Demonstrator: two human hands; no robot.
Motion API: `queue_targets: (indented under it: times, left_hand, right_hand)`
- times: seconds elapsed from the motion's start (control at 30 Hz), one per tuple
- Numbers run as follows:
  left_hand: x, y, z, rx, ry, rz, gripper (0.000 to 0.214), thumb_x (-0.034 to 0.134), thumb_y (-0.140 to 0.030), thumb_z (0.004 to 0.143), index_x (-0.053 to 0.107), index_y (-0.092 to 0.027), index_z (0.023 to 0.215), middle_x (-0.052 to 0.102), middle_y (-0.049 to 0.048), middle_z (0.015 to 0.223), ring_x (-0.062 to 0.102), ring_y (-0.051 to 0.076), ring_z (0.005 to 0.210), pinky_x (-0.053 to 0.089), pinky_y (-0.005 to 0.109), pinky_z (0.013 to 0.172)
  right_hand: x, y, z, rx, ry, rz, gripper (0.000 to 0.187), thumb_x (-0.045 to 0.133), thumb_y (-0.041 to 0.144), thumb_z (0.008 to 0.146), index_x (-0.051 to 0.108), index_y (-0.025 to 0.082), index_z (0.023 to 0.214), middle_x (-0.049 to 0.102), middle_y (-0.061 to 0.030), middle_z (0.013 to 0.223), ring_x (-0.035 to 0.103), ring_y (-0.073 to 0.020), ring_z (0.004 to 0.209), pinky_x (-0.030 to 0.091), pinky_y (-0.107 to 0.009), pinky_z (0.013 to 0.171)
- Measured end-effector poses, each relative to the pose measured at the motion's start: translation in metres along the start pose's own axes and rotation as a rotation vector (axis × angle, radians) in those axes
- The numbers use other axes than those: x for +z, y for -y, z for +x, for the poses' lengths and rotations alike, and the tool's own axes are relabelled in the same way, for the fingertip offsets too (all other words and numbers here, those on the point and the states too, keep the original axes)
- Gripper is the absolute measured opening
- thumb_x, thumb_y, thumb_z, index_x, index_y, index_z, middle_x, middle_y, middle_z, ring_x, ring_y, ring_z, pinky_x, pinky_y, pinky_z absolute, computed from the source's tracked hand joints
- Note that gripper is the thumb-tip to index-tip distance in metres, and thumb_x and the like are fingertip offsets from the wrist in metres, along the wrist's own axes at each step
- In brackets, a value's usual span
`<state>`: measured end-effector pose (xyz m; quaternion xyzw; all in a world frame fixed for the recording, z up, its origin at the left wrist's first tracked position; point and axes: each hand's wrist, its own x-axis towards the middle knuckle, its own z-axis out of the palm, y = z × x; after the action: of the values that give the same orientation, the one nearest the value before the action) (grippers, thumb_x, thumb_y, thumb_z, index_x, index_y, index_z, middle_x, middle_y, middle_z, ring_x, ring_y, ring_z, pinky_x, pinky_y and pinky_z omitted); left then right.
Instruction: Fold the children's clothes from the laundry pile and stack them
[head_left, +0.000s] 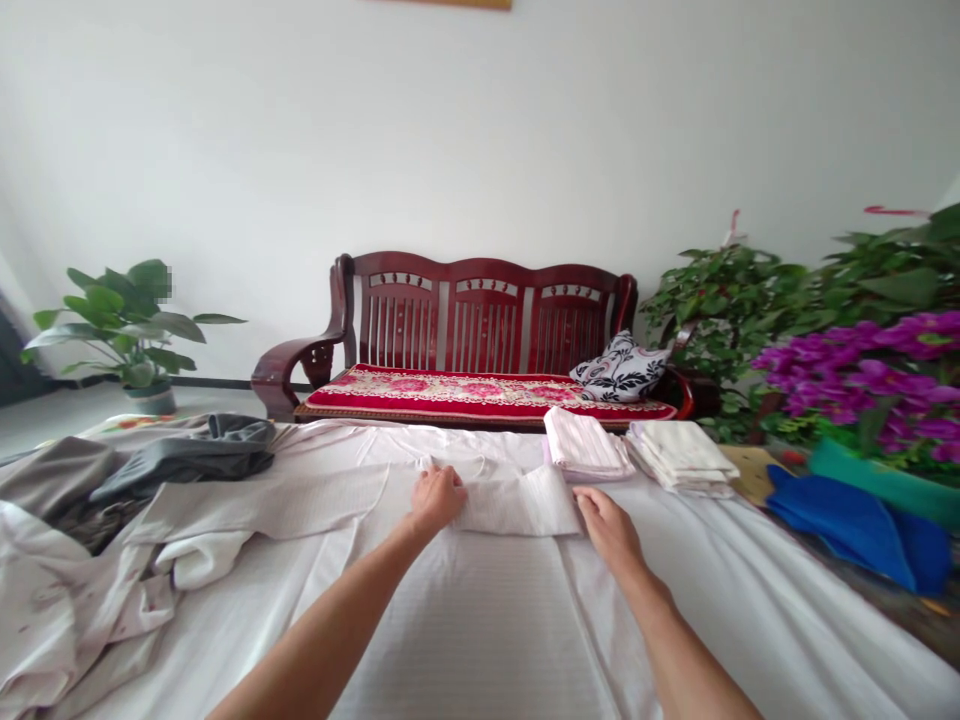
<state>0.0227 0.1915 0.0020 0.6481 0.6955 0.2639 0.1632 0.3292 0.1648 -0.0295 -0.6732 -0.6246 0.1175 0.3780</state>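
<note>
A pale striped long-sleeved top lies flat before me, its body toward me and its collar at the far end. One sleeve stretches out to the left. The other sleeve is folded back across the chest. My left hand is closed on the cloth near the collar, its fingertips partly hidden. At the right-hand fold, my right hand pinches the edge of the top between thumb and fingers.
Folded pink-white clothes and a folded cream stack sit beyond my right hand. Loose grey clothes and a spotted white garment are heaped at left. A wooden bench, blue cloth and purple flowers stand around.
</note>
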Motion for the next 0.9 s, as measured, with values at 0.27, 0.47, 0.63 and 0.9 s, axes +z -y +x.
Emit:
queue_targets:
  times: [0.27, 0.47, 0.63, 0.9]
  left_hand:
    - [-0.033, 0.046, 0.024, -0.146, -0.156, -0.277, 0.028, 0.045, -0.024, 0.088, 0.061, -0.013, 0.109, 0.071, 0.0079, 0.093, 0.067, 0.019, 0.083, 0.046, 0.025, 0.064]
    - [-0.033, 0.079, 0.019, -0.218, -0.134, -0.307, 0.034, 0.06, -0.022, 0.079, 0.062, -0.012, 0.111, 0.071, 0.0095, 0.087, 0.067, 0.025, 0.084, 0.048, 0.03, 0.068]
    - [-0.028, 0.07, 0.018, -0.122, -0.137, -0.361, 0.044, 0.058, -0.019, 0.079, 0.06, -0.017, 0.123, 0.069, 0.0031, 0.082, 0.065, 0.02, 0.077, 0.047, 0.028, 0.069]
    - [-0.029, 0.068, 0.015, -0.049, -0.258, -0.429, 0.043, 0.05, -0.017, 0.083, 0.056, -0.018, 0.125, 0.067, 0.0028, 0.093, 0.064, 0.016, 0.079, 0.049, 0.026, 0.071]
  right_hand:
    - [0.004, -0.001, 0.0, -0.063, 0.007, 0.012, 0.043, 0.041, 0.044, 0.088, 0.068, 0.023, 0.114, 0.074, -0.0093, 0.118, 0.069, -0.0259, 0.106, 0.052, -0.042, 0.095]
    - [0.014, 0.012, -0.003, -0.327, 0.054, -0.034, 0.047, 0.04, 0.041, 0.093, 0.064, 0.02, 0.127, 0.065, -0.0123, 0.135, 0.058, -0.0261, 0.128, 0.041, -0.048, 0.113]
    - [0.019, 0.028, -0.011, -0.513, 0.126, -0.045, 0.048, 0.049, 0.037, 0.093, 0.058, 0.025, 0.139, 0.052, -0.0085, 0.151, 0.047, -0.0241, 0.14, 0.036, -0.047, 0.118]
    - [0.027, 0.033, -0.017, -0.503, 0.101, -0.122, 0.055, 0.054, 0.017, 0.08, 0.055, 0.023, 0.134, 0.058, -0.0113, 0.141, 0.053, -0.0254, 0.132, 0.044, -0.045, 0.111]
